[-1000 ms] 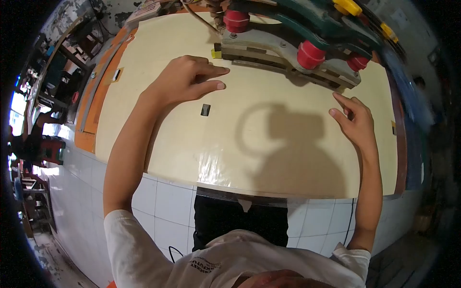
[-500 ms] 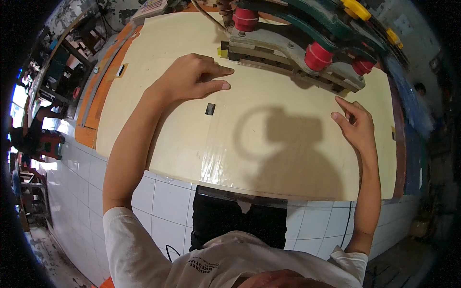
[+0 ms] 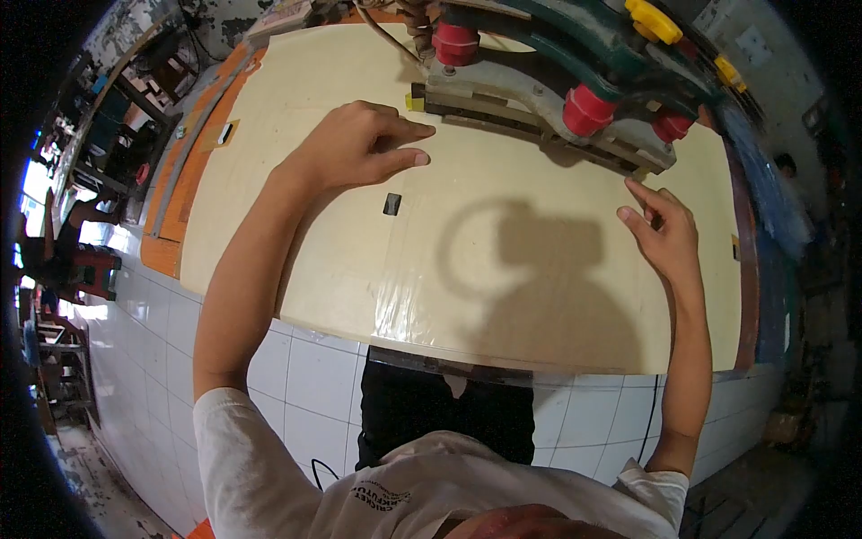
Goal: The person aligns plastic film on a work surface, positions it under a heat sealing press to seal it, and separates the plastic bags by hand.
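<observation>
My left hand (image 3: 373, 144) hovers over or rests on the cream tabletop sheet (image 3: 332, 81), index finger and thumb stretched out and apart, other fingers curled. Its fingertips point at the left end of a long metal press bar (image 3: 539, 128). On the other side, my right hand (image 3: 666, 226) is near the bar's right end, thumb and index finger also apart. Neither hand visibly holds anything. Clear plastic film (image 3: 400, 310) glints on the table's front part; how far it reaches is hard to see. A small black block (image 3: 392, 204) lies below my left hand.
Above the bar sits a dark green machine arm (image 3: 530, 31) with red knobs (image 3: 589, 110) and a yellow knob (image 3: 654, 20). An orange wooden board (image 3: 166, 242) edges the table at left. Blue plastic (image 3: 763, 189) hangs at right. A person (image 3: 67, 238) sits at far left.
The machine's head with its red knobs and bar has shifted slightly down and to the left. Both my hands have stayed almost still.
</observation>
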`<state>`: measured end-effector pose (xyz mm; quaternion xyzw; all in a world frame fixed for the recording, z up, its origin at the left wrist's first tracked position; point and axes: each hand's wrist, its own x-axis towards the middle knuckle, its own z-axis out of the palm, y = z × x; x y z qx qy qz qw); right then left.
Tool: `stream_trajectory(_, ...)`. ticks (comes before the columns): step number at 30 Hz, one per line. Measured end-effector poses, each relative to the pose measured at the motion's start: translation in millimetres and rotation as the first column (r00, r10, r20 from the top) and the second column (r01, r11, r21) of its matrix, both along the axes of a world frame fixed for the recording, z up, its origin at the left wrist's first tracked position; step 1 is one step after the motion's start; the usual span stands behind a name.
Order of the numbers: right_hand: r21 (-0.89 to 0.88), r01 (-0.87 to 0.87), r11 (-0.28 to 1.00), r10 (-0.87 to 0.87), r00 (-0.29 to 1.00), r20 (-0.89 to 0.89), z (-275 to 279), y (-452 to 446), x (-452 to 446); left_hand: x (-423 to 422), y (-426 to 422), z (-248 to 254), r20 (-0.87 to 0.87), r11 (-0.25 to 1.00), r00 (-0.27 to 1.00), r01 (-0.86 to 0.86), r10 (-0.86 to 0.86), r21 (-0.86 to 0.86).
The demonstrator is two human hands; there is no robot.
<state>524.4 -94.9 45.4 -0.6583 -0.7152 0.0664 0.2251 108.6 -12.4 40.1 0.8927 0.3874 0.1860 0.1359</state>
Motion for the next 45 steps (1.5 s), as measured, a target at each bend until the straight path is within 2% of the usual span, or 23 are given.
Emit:
stream_trajectory(16, 0.018, -0.010, 1.000, 0.010, 1.000, 0.022, 0.2, 1.2, 0.3, -1.5, 1.0, -3.3, 0.020, 0.999, 1.000, 0.022, -0.023, 0.039)
stream_trajectory(19, 0.041, 0.012, 0.999, -0.014, 0.999, 0.041, -0.6, -0.8, 3.7, 2.3, -1.3, -3.4, 0.115, 0.999, 0.992, 0.050, -0.053, 0.021)
stream_trajectory(21, 0.009, -0.018, 1.000, 0.018, 0.998, 0.056, 2.9, -1.2, 3.0, 4.1, -4.5, 1.9, 0.090, 0.997, 0.995, -0.029, 0.034, -0.066)
stream_trajectory(22, 0.010, 0.009, 1.000, -0.009, 0.998, 0.063, 3.7, -2.1, 3.1, 6.0, -4.8, 2.3, 0.098, 0.998, 0.995, -0.001, 0.007, -0.065)
stream_trajectory(25, -0.008, 0.003, 1.000, -0.003, 1.000, 0.020, 3.5, -1.9, 3.0, 9.9, -6.3, 1.8, 0.121, 0.998, 0.991, -0.058, 0.061, -0.025)
stream_trajectory(38, 0.004, 0.003, 1.000, -0.003, 1.000, 0.023, 1.7, -2.0, 3.3, 9.6, -5.3, 2.9, 0.112, 0.999, 0.993, -0.035, 0.038, -0.032)
stream_trajectory(45, -0.009, 0.014, 1.000, -0.014, 0.998, 0.069, 2.5, -2.2, 3.0, 12.5, -8.5, 5.4, 0.128, 0.994, 0.989, -0.061, 0.073, -0.091)
